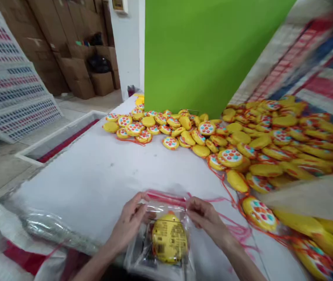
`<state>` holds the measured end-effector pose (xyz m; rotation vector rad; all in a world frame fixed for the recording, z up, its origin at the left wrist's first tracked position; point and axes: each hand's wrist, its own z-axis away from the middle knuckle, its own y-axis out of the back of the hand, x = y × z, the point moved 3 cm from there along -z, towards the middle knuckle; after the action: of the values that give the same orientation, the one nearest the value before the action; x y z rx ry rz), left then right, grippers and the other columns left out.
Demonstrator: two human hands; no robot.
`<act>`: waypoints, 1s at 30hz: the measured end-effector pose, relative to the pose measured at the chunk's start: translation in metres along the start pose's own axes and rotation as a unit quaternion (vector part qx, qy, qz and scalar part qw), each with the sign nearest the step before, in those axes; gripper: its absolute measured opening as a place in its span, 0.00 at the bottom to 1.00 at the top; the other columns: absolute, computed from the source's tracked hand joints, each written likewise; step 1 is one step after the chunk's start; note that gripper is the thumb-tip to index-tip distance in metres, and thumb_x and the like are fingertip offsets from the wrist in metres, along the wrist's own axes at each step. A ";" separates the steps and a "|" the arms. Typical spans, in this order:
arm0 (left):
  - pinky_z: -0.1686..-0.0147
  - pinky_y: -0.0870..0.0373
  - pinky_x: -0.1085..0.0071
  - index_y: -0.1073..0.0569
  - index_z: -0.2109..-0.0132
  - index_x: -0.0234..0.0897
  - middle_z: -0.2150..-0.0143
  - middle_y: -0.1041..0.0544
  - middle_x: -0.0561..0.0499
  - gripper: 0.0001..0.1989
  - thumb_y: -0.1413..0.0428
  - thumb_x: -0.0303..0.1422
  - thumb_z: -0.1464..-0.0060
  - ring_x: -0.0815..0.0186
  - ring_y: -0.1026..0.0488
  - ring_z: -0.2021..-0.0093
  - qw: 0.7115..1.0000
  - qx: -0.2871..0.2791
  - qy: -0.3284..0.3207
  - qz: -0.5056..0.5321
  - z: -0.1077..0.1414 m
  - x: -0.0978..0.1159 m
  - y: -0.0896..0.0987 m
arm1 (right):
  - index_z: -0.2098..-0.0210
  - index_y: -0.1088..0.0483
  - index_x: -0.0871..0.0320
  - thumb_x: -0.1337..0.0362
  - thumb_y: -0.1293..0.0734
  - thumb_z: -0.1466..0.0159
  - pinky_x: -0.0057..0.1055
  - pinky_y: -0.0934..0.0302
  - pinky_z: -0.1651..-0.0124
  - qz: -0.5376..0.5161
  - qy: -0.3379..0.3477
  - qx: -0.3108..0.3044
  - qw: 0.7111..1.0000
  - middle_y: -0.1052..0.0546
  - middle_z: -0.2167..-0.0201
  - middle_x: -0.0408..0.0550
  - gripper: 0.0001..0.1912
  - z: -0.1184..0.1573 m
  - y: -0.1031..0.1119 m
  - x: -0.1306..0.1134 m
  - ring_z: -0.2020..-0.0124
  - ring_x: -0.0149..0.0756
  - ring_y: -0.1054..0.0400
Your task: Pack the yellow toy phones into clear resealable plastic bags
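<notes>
A clear plastic bag [166, 199] with a pink band along its top edge is at the near edge of the table. Inside it, or seen through it, is a yellow egg-shaped toy [170, 240], its back up, with dark print and a barcode. My left hand [131, 218] pinches the bag's upper left side between thumb and fingers. At the upper right corner, my right hand [203, 214] closes on the bag with bent fingers. Pink strings [239, 232] lie just right of the right hand.
Many yellow toys with coloured buttons [231, 156] and orange cords are heaped along the back and right of the white table [96, 171]. A green panel [207, 54] stands behind them. Clear plastic wrap [55, 230] lies at left; white crates [14, 78] are stacked beyond.
</notes>
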<state>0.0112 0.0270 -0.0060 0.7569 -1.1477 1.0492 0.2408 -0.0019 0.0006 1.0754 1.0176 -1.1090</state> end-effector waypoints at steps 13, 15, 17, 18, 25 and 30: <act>0.72 0.36 0.76 0.36 0.78 0.35 0.79 0.34 0.55 0.10 0.50 0.33 0.52 0.68 0.33 0.73 0.999 0.026 -0.004 0.029 0.001 0.009 -0.003 | 0.75 0.31 0.58 0.67 0.42 0.45 0.29 0.41 0.70 0.209 0.055 0.065 0.974 0.30 0.74 0.46 0.09 0.014 0.003 0.005 0.74 0.33 0.36; 0.76 0.40 0.78 0.41 0.79 0.36 0.81 0.37 0.57 0.11 0.47 0.31 0.55 0.71 0.35 0.76 0.999 0.032 -0.011 0.017 0.001 0.009 -0.003 | 0.68 0.30 0.57 0.66 0.43 0.42 0.30 0.39 0.66 0.315 0.101 0.132 0.934 0.29 0.63 0.50 0.10 0.024 0.014 -0.008 0.71 0.33 0.33; 0.76 0.41 0.78 0.44 0.78 0.37 0.80 0.34 0.57 0.12 0.47 0.28 0.58 0.71 0.34 0.76 0.999 0.027 -0.012 0.031 0.001 0.008 -0.005 | 0.61 0.31 0.56 0.62 0.42 0.39 0.27 0.40 0.72 0.352 0.096 0.175 0.914 0.28 0.67 0.48 0.12 0.032 0.024 -0.019 0.77 0.30 0.36; 0.75 0.40 0.78 0.45 0.77 0.38 0.78 0.31 0.56 0.11 0.47 0.27 0.58 0.69 0.32 0.74 0.999 0.018 -0.009 0.047 0.001 0.007 -0.007 | 0.59 0.31 0.57 0.59 0.42 0.38 0.26 0.42 0.76 0.347 0.084 0.174 0.918 0.29 0.73 0.45 0.13 0.033 0.027 -0.024 0.81 0.29 0.39; 0.70 0.36 0.73 0.39 0.75 0.37 0.76 0.29 0.53 0.06 0.47 0.29 0.55 0.66 0.29 0.71 0.997 -0.021 -0.019 0.069 0.008 0.009 -0.008 | 0.68 0.29 0.59 0.58 0.39 0.39 0.23 0.46 0.74 0.225 0.051 -0.035 0.972 0.31 0.79 0.41 0.12 0.010 -0.016 -0.021 0.77 0.29 0.40; 0.67 0.35 0.70 0.35 0.75 0.35 0.74 0.25 0.49 0.05 0.46 0.30 0.57 0.63 0.28 0.69 0.997 -0.014 -0.012 0.079 0.014 0.028 0.010 | 0.79 0.36 0.59 0.61 0.38 0.42 0.22 0.50 0.76 0.198 0.047 -0.028 0.979 0.37 0.82 0.39 0.11 -0.003 -0.028 -0.010 0.79 0.27 0.45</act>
<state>-0.0013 0.0252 0.0248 0.6664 -1.2550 1.1561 0.2110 -0.0008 0.0060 1.2288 0.8534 -0.7084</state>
